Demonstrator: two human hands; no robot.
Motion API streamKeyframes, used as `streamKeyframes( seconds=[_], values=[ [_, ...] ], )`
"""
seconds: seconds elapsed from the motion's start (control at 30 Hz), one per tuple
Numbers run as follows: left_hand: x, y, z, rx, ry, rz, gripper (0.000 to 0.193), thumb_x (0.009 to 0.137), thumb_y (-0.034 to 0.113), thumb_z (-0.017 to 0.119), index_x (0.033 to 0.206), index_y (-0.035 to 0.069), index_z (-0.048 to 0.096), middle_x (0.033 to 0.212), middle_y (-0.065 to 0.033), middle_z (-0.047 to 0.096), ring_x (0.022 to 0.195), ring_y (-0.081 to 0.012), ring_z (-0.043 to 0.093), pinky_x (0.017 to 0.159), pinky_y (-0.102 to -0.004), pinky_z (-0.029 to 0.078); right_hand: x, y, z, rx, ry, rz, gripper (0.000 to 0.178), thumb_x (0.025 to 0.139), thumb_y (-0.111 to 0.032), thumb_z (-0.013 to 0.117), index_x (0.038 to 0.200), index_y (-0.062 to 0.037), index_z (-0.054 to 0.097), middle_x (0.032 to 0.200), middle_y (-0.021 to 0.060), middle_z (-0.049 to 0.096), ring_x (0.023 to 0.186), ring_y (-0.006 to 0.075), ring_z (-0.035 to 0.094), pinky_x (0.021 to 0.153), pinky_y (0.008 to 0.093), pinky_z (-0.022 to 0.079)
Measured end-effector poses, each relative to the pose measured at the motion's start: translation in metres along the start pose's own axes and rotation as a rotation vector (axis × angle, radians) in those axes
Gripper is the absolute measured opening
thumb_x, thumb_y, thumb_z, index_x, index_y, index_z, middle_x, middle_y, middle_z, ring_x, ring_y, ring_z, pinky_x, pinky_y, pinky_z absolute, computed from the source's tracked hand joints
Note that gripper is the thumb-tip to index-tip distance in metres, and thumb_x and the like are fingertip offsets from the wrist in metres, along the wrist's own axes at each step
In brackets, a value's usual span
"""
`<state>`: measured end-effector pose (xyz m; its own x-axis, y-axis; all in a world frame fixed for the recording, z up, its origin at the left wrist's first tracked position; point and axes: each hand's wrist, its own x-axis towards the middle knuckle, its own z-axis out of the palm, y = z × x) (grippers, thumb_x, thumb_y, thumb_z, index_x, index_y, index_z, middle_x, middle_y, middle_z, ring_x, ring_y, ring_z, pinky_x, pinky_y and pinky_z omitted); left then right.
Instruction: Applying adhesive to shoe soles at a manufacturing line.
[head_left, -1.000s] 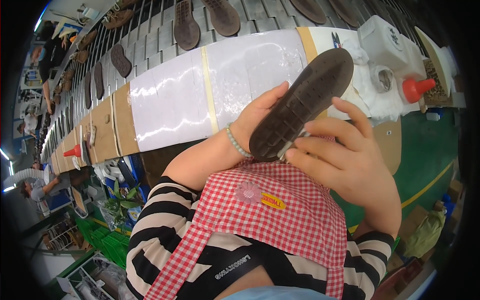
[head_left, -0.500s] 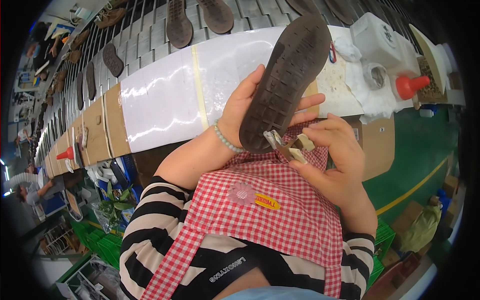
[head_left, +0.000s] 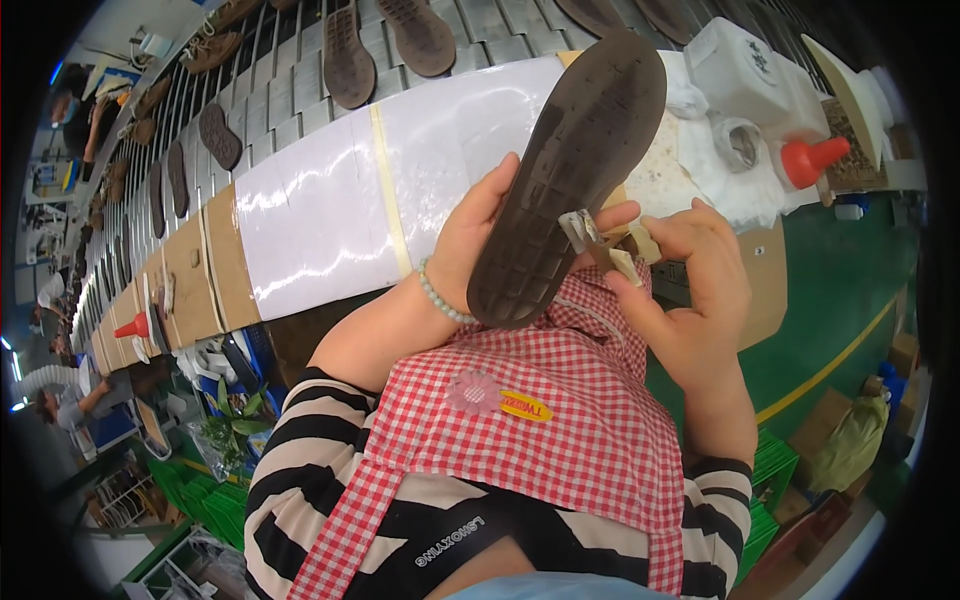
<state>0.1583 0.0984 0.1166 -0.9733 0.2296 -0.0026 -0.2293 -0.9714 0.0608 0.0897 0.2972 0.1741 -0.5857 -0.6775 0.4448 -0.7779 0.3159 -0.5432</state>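
Note:
A dark brown shoe sole [head_left: 610, 105], its inner side with a grid of recesses facing up, lies tilted across my left hand [head_left: 470, 232]. My left thumb is along its left edge and fingertips show past its right edge. Between thumb and fingers of my right hand [head_left: 705, 290] is a tweezers-like tool [head_left: 627, 262] with pale padded grips. At its tip sits a small grey-white wad [head_left: 577, 229], over the right edge of the sole's lower half. Whether the wad touches the sole is hard to tell.
Beyond my hands is a work surface under a glossy white sheet [head_left: 320, 225]. Several soles [head_left: 349, 60] rest on the roller conveyor behind it. At the right stand a white plastic jug [head_left: 738, 75], a crumpled white cloth [head_left: 735, 190] and a red cone-shaped cap [head_left: 812, 162].
My right hand has brought the tool and wad up and to the right, from the sole's lower end to higher on its right edge. The sole's lower end has dropped slightly leftward.

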Motion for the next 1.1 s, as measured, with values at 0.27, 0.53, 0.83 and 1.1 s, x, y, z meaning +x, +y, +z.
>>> streamKeyframes(
  seconds=[0.27, 0.53, 0.83, 1.1],
  values=[
    [-0.005, -0.004, 0.001, -0.027, -0.020, -0.046, 0.062, 0.109, 0.043, 0.023, 0.155, 0.002, 0.031, 0.156, -0.0212, 0.036, 0.143, -0.0404, 0.039, 0.121, -0.0550, 0.030, 0.005, 0.011, -0.007, 0.036, 0.076, 0.091, 0.044, 0.069, -0.006, 0.084, 0.109, -0.0035, 0.065, 0.093, 0.0060, 0.065, 0.086, 0.0201, 0.064, 0.108, 0.0506, 0.040],
    [-0.010, -0.005, 0.006, -0.121, 0.072, -0.103, 0.073, 0.106, 0.056, 0.026, 0.158, 0.005, 0.024, 0.154, -0.0275, 0.037, 0.140, -0.0486, 0.040, 0.120, -0.0562, 0.028, 0.011, 0.022, -0.014, -0.028, 0.181, 0.011, 0.041, 0.066, -0.003, 0.084, 0.103, -0.0023, 0.067, 0.087, 0.0066, 0.063, 0.083, 0.0237, 0.060, 0.079, 0.0355, 0.048],
    [-0.015, 0.006, -0.022, 0.119, -0.163, -0.282, 0.079, 0.103, 0.062, 0.027, 0.158, 0.005, 0.024, 0.149, -0.0363, 0.039, 0.127, -0.0569, 0.050, 0.114, -0.0613, 0.033, 0.016, 0.033, -0.026, -0.028, 0.222, 0.084, 0.040, 0.068, -0.004, 0.082, 0.104, -0.0023, 0.066, 0.090, 0.0072, 0.064, 0.084, 0.0236, 0.060, 0.082, 0.0355, 0.047],
    [0.006, 0.019, -0.026, 0.147, -0.185, 0.071, 0.077, 0.102, 0.059, 0.038, 0.159, 0.010, 0.023, 0.160, -0.0183, 0.031, 0.139, -0.0441, 0.043, 0.115, -0.0620, 0.034, 0.023, 0.085, -0.067, -0.384, 0.395, 0.120, 0.038, 0.073, -0.011, 0.082, 0.109, -0.0043, 0.070, 0.099, 0.0101, 0.067, 0.093, 0.0275, 0.061, 0.086, 0.0385, 0.048]
  ],
)
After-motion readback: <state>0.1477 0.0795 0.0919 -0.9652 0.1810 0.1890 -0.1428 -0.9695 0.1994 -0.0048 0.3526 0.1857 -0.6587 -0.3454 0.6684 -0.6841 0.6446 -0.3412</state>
